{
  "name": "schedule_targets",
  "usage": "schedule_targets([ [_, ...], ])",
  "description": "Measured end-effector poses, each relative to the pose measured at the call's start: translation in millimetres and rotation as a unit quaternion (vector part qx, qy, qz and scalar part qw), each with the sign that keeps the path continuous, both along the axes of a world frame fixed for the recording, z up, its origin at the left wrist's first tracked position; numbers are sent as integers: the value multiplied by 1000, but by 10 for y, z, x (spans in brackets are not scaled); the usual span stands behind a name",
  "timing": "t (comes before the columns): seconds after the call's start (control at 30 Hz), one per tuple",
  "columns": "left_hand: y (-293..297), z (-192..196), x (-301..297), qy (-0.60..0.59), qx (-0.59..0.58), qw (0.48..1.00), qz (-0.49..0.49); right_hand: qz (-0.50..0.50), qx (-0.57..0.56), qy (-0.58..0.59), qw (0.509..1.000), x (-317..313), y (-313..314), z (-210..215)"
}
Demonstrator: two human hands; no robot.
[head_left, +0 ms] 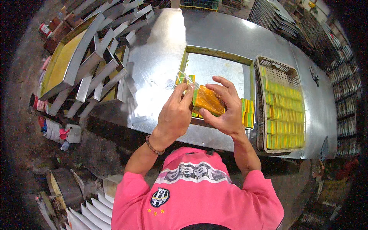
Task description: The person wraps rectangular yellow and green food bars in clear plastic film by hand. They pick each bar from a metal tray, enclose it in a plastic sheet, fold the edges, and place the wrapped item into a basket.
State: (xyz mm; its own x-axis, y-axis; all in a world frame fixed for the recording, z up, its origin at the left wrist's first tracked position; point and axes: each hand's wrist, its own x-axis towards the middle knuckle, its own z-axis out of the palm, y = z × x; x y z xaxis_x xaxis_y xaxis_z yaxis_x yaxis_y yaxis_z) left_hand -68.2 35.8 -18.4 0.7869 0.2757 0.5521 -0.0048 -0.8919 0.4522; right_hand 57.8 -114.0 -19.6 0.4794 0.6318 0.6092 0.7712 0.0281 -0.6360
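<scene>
An orange-brown rectangular block (207, 100) sits between both of my hands, held above a shallow metal tray (217, 53) with a yellow-green rim. My right hand (226, 109) grips the block from the right side, fingers curled over its top. My left hand (176, 113) pinches a sheet of clear plastic wrap (184, 79) at the block's left end. Under and beside the block, a few green and yellow layered slabs (248, 112) lie in the tray.
A beige plastic crate (278, 69) at the right holds rows of wrapped green-yellow slabs. Stacked empty metal trays (94, 65) lean at the left. All stand on a shiny metal table (157, 53). Racks of trays line the far right.
</scene>
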Motion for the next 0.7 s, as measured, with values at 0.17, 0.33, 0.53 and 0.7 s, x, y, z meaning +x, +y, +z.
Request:
schedule_targets([
  [0.17, -26, 91, -45, -18, -5, 1000, 5, 47, 38, 5, 998, 16, -43, 7],
  [0.33, 78, 141, 6, 2, 19, 999, 43, 56, 81, 34, 995, -34, -153, 47],
  [0.53, 18, 223, 46, 39, 12, 999, 16, 75, 56, 37, 995, -172, -209, 232],
  [0.7, -77, 332, 46, 89, 10, 996, -23, 73, 26, 68, 995, -252, -254, 388],
])
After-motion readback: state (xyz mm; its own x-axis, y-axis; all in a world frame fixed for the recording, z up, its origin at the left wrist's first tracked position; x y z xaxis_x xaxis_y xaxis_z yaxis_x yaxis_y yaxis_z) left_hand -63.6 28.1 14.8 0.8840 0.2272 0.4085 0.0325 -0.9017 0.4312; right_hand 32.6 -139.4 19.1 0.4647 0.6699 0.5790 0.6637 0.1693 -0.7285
